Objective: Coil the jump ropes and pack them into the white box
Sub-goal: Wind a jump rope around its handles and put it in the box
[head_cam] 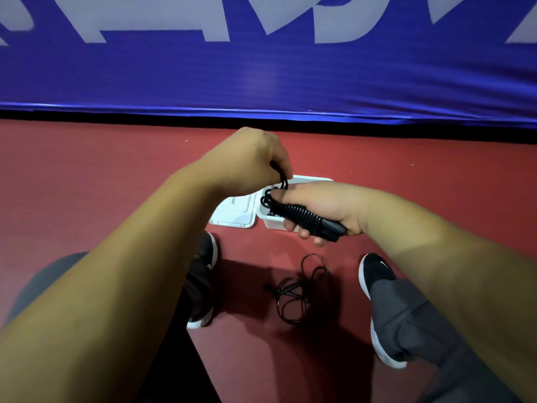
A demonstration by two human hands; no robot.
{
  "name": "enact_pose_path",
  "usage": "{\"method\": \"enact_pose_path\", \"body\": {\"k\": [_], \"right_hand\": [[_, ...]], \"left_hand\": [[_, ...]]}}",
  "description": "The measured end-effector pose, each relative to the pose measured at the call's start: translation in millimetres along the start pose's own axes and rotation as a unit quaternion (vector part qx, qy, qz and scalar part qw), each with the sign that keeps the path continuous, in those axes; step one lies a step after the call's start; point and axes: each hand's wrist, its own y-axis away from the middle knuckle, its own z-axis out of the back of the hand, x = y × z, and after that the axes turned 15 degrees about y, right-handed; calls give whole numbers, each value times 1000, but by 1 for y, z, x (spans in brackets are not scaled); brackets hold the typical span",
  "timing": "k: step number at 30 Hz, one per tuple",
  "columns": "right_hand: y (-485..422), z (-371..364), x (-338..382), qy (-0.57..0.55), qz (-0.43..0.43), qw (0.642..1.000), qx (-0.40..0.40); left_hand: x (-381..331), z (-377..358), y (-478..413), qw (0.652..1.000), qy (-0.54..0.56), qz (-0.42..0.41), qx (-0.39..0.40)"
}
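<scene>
1. Gripping the black jump rope bundle point(302, 216), its cord wound tight round the handles, my right hand point(325, 203) holds it just above the white plastic box point(274, 224).
2. My left hand point(250, 161) pinches the cord's loose end.
3. This rope looks nearly coiled. Left, I judge: packing it, then coiling the second black rope point(293, 289), which lies loose on the red floor point(87, 184) nearer me.
4. My hands hide the box's inside, so I cannot tell what it holds. Its white lid point(235, 213) lies open alongside.

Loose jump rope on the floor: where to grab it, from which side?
Pinch the loose jump rope at its bunched middle, where loops cross, from straight above: it lies flat on the red floor, so that likely gathers most strands.
</scene>
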Motion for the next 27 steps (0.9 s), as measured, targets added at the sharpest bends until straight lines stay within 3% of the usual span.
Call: {"method": "enact_pose_path", "body": {"k": [3,6,13,27], "right_hand": [[-3,4,-1,-70,-17,996,-57],[-5,9,-2,-104,-6,990,-99],[-3,12,1,-125,23,986,-108],[-3,12,4,-247,-10,965,-90]], "left_hand": [[-1,4,2,1000,1,17,0],[-2,1,5,994,83,65,7],[1,-1,4,955,249,155,-45],[-6,-13,6,944,308,62,-101]]}}
